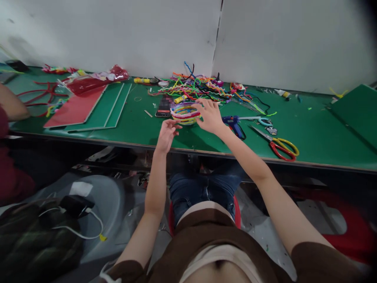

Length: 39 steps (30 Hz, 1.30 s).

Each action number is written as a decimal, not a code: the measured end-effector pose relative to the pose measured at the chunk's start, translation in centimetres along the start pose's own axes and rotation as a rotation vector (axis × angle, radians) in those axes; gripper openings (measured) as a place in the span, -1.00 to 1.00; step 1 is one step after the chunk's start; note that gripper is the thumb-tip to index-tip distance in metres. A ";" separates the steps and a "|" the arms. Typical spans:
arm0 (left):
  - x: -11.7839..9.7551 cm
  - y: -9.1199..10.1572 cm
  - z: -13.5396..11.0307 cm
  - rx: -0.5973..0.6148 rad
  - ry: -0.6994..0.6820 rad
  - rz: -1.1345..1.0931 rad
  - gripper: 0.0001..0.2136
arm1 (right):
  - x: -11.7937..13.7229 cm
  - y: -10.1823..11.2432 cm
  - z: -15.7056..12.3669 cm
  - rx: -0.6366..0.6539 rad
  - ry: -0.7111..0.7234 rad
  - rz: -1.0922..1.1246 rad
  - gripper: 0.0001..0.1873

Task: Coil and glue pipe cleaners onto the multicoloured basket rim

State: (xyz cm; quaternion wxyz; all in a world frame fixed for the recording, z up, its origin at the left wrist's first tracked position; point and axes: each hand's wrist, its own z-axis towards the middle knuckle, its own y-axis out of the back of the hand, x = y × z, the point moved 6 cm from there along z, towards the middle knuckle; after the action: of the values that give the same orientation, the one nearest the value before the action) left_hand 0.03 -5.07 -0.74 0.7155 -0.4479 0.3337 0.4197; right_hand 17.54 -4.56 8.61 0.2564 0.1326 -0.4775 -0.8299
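Observation:
A round, open coil of pipe cleaners [186, 115] in pink, yellow, white, purple and blue stands on the green table in front of me. My right hand [210, 116] is at its right side, thumb low and fingers over the upper edge, gripping it. Just off its lower left is my left hand [167, 135], palm turned up, fingers loosely curved and apart, with nothing visible in them. Behind the coil lies a loose heap of many-coloured pipe cleaners [197, 87]. A phone [163, 112] and a yellow glue tube [180, 99] lie close by.
On the right are a blue hot glue gun [232, 121], light-blue-handled scissors [265, 122] and large red-and-yellow scissors [279, 146]. Red and green boards [79, 108] lie left. A person's arm [11, 104] rests at the far left. A grey stool [108, 196] holds a power bank [77, 205].

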 end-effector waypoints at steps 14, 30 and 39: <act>1.9 -2.8 -0.5 0.149 -0.031 0.162 -0.74 | 0.9 -2.1 -2.5 -0.188 0.052 0.182 -0.77; -0.8 -4.2 -2.8 0.059 0.310 -0.335 -0.68 | 0.2 1.2 -6.3 -0.467 -0.081 -0.048 -0.77; -1.9 -4.3 -3.0 0.040 0.284 -0.301 -0.68 | -1.9 -0.1 -8.5 -0.352 -0.136 0.008 -0.74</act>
State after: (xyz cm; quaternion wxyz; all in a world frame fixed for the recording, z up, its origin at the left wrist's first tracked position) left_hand 2.77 -9.47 1.30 0.7246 -0.5330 0.3689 0.2339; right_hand 23.04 -9.61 4.12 0.2459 0.0276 -0.3418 -0.9066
